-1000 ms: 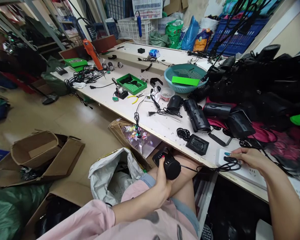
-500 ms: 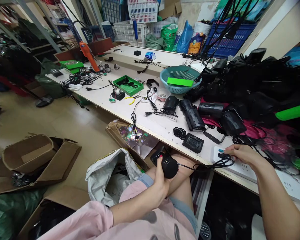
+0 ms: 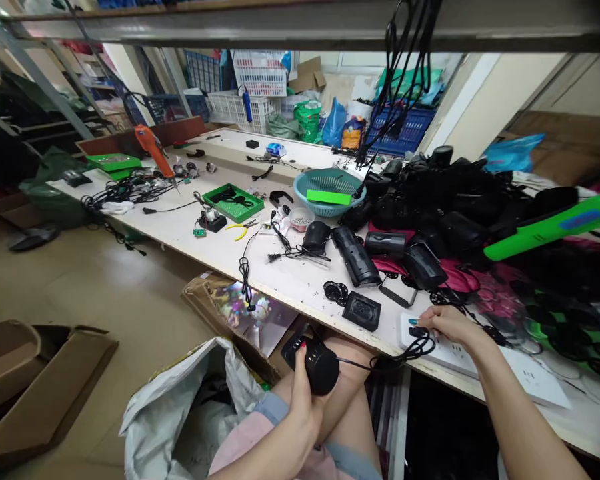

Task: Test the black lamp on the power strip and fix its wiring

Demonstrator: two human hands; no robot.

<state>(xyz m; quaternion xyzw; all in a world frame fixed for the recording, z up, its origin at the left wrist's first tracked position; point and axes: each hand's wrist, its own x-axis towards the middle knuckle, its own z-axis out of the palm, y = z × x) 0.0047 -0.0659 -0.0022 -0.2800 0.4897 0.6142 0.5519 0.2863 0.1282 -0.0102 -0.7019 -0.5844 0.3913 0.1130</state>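
Note:
My left hand [image 3: 305, 403] is wrapped round a small black projector lamp [image 3: 323, 368] with a round head and a square base, held above my lap. Its black cord [image 3: 355, 364] runs right to a bundled loop at the table edge. At the white power strip [image 3: 447, 347], my right hand [image 3: 445, 323] pinches the black plug [image 3: 418, 333] at the left-end socket. Whether its pins are fully in, I cannot tell. Coloured light spots [image 3: 243, 308] show on a grey sheet inside a cardboard box below the table edge.
Black housings [image 3: 355, 257] and a square black part [image 3: 361, 311] lie near the strip. Behind them stand a teal basket [image 3: 305, 183] and a green tray [image 3: 234, 212]. Yellow-handled pliers [image 3: 241, 230] lie left. A white sack [image 3: 155, 400] stands open beside my legs; cables [image 3: 405, 80] hang overhead.
The view has tilted up and shifted right, bringing the overhead shelf beam into sight. Both hands keep their holds on the lamp and plug.

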